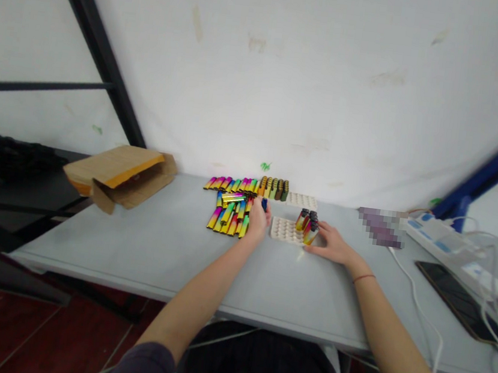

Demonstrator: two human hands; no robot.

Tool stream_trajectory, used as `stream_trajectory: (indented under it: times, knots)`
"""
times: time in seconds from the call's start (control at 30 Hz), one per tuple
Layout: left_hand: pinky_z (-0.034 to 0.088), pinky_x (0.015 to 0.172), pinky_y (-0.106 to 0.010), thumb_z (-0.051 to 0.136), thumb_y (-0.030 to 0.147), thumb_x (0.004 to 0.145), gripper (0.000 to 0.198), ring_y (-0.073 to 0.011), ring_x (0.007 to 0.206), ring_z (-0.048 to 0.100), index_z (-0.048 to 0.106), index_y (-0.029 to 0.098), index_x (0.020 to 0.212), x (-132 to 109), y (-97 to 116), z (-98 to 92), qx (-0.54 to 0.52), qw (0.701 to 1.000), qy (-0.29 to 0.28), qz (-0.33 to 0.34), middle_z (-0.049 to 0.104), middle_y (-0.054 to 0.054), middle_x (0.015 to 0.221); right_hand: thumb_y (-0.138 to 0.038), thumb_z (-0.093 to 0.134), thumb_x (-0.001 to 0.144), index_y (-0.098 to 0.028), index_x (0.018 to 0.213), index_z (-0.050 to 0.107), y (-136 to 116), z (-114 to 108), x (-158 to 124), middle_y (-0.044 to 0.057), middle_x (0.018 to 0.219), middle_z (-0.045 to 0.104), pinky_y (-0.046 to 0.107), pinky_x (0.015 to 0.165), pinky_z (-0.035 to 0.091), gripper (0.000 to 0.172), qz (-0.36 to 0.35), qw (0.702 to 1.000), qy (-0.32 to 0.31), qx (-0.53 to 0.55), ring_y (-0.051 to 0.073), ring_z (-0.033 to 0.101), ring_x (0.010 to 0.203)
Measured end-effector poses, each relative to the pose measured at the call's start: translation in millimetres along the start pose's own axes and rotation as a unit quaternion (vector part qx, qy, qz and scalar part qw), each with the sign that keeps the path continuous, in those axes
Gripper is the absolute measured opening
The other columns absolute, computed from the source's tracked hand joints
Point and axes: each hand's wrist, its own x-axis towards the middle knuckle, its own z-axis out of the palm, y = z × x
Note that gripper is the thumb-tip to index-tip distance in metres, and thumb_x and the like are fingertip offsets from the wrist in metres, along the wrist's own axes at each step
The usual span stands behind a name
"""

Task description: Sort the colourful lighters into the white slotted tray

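Right hand [331, 246] open, fingertips touching upright rainbow lighters [306, 225] in white moulded tray [285, 231] on the bench [142, 240]; left hand [257, 222] closed on small dark-blue item [264, 205] beside loose lighter pile [227, 217], second tray [301, 201] beyond.

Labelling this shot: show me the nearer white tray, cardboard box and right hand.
Nearer white tray [282, 230], head view, empty cells.
Cardboard box [113, 165], head view, open flap.
Right hand [333, 246], head view, its back.

The head camera faces forward and down (fairly close) onto rainbow lighters [227, 215] on a grey table [142, 246].
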Motion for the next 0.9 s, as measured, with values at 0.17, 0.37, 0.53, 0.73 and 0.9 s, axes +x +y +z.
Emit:
stream_trajectory:
  times: [0.17,0.37,0.53,0.73,0.9]
  knots:
    - [0.014,0.041,-0.02,0.042,0.058,0.099,0.055,-0.0059,0.037,0.021,0.041,0.021,0.058,-5.5,1.6,1.2,0.008,1.0,-0.005,-0.015,0.029,0.007,0.045,-0.068,0.076,0.079,-0.019,0.146,0.064,1.3,0.8,-0.2,0.02,0.152,0.058,0.063,0.116,0.042,0.083,0.003,1.0,-0.001,-0.003,0.045,0.056,0.136]
    - [0.012,0.04,-0.02,0.036,0.036,0.1,0.046,-0.006,0.036,0.018,0.04,0.021,0.057,-7.5,10.0,3.5,-0.003,0.999,-0.017,-0.039,0.029,0.007,0.045,-0.071,0.075,0.078,-0.02,0.146,0.064,4.7,3.5,-1.1,0.02,0.154,0.056,0.063,0.118,0.041,0.085,0.006,1.0,0.001,-0.007,0.046,0.053,0.139]
    - [0.013,0.04,-0.019,0.041,0.041,0.098,0.043,-0.0058,0.038,0.018,0.04,0.021,0.06,-1.7,10.8,1.9,-0.017,1.0,0.009,-0.007,0.029,0.007,0.046,-0.072,0.072,0.08,-0.02,0.147,0.063,6.8,4.0,-1.2,0.02,0.155,0.056,0.063,0.118,0.041,0.085,0.004,1.0,-0.003,-0.007,0.045,0.052,0.14]
    - [0.027,0.045,-0.019,0.056,0.049,0.096,0.035,-0.0073,0.045,0.035,0.048,0.021,0.075,4.4,-3.3,-0.2,0.037,0.995,-0.039,0.078,0.042,0.007,0.056,-0.07,0.074,0.079,-0.019,0.147,0.062,6.5,3.8,-0.3,0.021,0.154,0.056,0.064,0.118,0.039,0.086,0.008,1.0,-0.006,-0.009,0.045,0.052,0.14]
    - [0.051,0.075,-0.026,0.069,0.03,0.091,0.012,-0.0148,0.079,0.063,0.067,0.021,0.098,-0.1,-18.5,-2.3,0.23,0.929,-0.187,0.22,0.066,-0.001,0.085,-0.069,0.075,0.079,-0.021,0.146,0.063,3.3,2.3,0.4,0.02,0.154,0.057,0.064,0.117,0.041,0.083,0.0,1.0,0.003,0.001,0.045,0.053,0.14]
